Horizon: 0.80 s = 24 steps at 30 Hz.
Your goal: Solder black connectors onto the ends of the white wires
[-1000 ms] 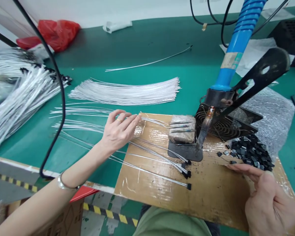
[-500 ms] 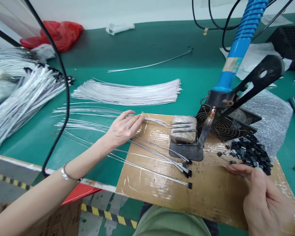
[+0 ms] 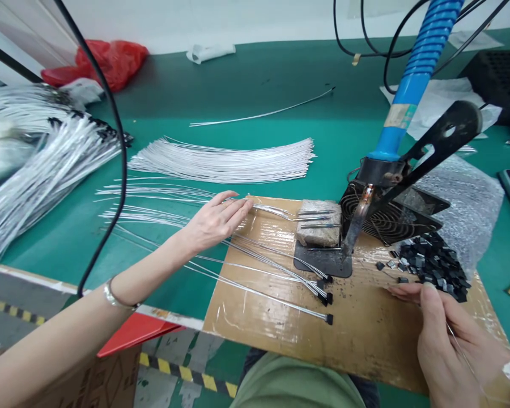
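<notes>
My left hand [image 3: 215,222] lies low over the left edge of a brown board, its fingers together on a few thin white wires [image 3: 274,210]. Their tips reach toward metal pins on a pale, stained block [image 3: 318,229]. Below, finished-looking wires with black connectors [image 3: 328,319] lie across the board. At the right, my right hand [image 3: 454,334] is closed on a thin silvery wire, likely solder [image 3: 461,352], which runs back through the palm. Its fingertips are beside a pile of small black connectors [image 3: 437,266]. A soldering iron [image 3: 359,218] in a holder slants down beside the block.
A bundle of white wires [image 3: 225,161] lies behind my left hand, and more wires with black ends [image 3: 63,170] are heaped at the left. A small fan [image 3: 378,212] sits behind the iron under a blue hose [image 3: 403,107]. A black cable [image 3: 121,141] hangs at left.
The view has shifted slightly. My right hand has turned a little and moved slightly left, with the thin wire now showing more clearly. My left hand stays on the white wires.
</notes>
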Tool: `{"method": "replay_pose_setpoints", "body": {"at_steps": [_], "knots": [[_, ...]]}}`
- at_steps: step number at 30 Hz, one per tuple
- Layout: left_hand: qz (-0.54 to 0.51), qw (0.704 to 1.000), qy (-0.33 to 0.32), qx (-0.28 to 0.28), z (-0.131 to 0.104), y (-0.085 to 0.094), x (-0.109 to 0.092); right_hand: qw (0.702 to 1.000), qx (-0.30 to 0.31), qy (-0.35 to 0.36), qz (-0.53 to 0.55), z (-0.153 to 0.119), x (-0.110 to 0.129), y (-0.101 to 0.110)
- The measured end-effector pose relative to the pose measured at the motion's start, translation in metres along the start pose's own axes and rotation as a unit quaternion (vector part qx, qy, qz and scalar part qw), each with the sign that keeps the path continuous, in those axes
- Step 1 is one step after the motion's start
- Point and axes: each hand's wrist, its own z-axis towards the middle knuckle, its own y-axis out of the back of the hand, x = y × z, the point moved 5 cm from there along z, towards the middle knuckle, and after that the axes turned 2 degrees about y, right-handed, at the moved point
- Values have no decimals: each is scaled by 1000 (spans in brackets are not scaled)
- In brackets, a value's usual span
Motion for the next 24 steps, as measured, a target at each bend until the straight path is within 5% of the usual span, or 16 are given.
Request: {"method": "replay_pose_setpoints", "body": {"at_steps": [7,14,24], "knots": [[11,1000,1,-13,9,6,-1,999,5,-36,-3,2,-1,-2],[13,999,-9,-45,18,40,-29,989,1,-47,138,-12,22,-7],[-78,994,-58,-48,29,71,-90,909,325,-51,257,-38,97,-73]]}}
